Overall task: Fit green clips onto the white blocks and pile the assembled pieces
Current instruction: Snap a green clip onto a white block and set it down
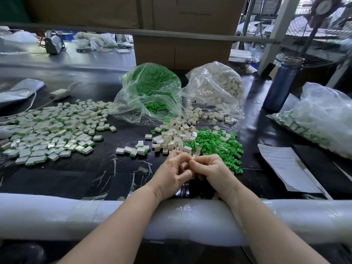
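Note:
My left hand [172, 173] and my right hand [211, 170] meet at the near middle of the black table, fingers curled together round a small white block [184, 164] that is mostly hidden between them. Just beyond my hands lies a heap of loose white blocks [171, 138], and a heap of green clips [219, 143] spreads to the right of it. A wide spread of assembled pieces [51, 128], white with green edges, covers the left of the table. A few more assembled pieces [137, 150] lie left of the white heap.
An open clear bag of green clips [150, 88] and a clear bag of white blocks [219, 86] stand behind the heaps. A blue bottle [282, 84], another bag of pieces [320, 115] and a paper sheet [285, 166] sit right. A padded white rail [76, 214] lines the near edge.

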A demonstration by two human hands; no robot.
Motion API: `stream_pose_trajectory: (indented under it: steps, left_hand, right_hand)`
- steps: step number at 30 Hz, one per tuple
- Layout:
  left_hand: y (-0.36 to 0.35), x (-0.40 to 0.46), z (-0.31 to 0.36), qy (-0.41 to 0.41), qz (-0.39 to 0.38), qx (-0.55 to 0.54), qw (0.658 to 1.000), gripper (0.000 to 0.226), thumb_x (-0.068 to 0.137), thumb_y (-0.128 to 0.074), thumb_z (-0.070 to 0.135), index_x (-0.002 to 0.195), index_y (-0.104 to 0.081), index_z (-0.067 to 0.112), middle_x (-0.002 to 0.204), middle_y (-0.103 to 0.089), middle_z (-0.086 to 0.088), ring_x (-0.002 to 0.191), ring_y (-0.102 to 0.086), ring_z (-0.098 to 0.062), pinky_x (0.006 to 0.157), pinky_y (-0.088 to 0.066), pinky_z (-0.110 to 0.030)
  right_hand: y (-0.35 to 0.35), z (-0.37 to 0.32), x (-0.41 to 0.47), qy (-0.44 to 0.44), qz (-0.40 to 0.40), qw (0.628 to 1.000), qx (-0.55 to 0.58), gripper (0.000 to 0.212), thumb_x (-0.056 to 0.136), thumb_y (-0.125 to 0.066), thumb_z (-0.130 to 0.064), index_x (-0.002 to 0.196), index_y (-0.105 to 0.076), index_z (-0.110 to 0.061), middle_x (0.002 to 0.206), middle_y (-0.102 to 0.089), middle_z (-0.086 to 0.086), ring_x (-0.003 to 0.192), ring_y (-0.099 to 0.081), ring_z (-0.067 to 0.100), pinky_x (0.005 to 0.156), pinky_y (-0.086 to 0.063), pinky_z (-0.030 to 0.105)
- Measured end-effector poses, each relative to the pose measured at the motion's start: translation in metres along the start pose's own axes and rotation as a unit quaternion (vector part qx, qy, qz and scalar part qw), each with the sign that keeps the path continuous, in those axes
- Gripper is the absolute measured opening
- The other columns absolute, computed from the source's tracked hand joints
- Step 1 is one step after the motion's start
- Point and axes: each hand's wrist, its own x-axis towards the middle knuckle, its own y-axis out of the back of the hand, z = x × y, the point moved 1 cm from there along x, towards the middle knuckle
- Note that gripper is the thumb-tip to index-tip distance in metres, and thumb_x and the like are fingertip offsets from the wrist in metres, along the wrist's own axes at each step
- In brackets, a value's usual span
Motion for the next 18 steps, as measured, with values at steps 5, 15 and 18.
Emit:
stream_pose_trajectory:
  steps: [5, 15, 18]
  left_hand:
    - [0.0001, 0.0004, -0.0002, -0.002, -0.002, 0.010, 1.000, 0.025, 0.084, -0.058, 0.004, 0.078, -0.054, 0.028, 0.100, -0.042, 0.001, 0.074, -0.045, -0.014, 0.079, -0.046, -0.024]
    - [0.0008, 0.0008, -0.0013, -0.011, 0.006, 0.030, 0.999, 0.022, 0.084, -0.058, 0.005, 0.080, -0.053, 0.026, 0.101, -0.044, -0.001, 0.075, -0.048, -0.016, 0.080, -0.046, -0.029]
    - [0.0013, 0.0011, -0.0016, -0.010, 0.014, 0.021, 1.000, 0.020, 0.085, -0.057, 0.004, 0.081, -0.053, 0.023, 0.100, -0.044, 0.000, 0.076, -0.048, -0.015, 0.079, -0.046, -0.025]
  right_hand:
    - [0.0000, -0.0012, -0.0005, -0.001, -0.001, 1.000, 0.002, 0.019, 0.090, -0.053, -0.002, 0.082, -0.068, 0.008, 0.042, -0.049, -0.009, 0.041, -0.039, 0.001, 0.043, -0.032, 0.012]
    - [-0.0001, 0.0034, 0.0024, 0.007, 0.002, 1.000, 0.005, 0.020, 0.090, -0.054, -0.004, 0.079, -0.069, 0.003, 0.047, -0.053, -0.007, 0.044, -0.042, 0.002, 0.045, -0.035, 0.012]
    - [-0.0008, 0.0051, 0.0031, 0.011, -0.004, 1.000, 0.013, 0.021, 0.090, -0.056, -0.008, 0.077, -0.072, -0.008, 0.062, -0.057, 0.008, 0.054, -0.047, 0.007, 0.052, -0.040, 0.015]
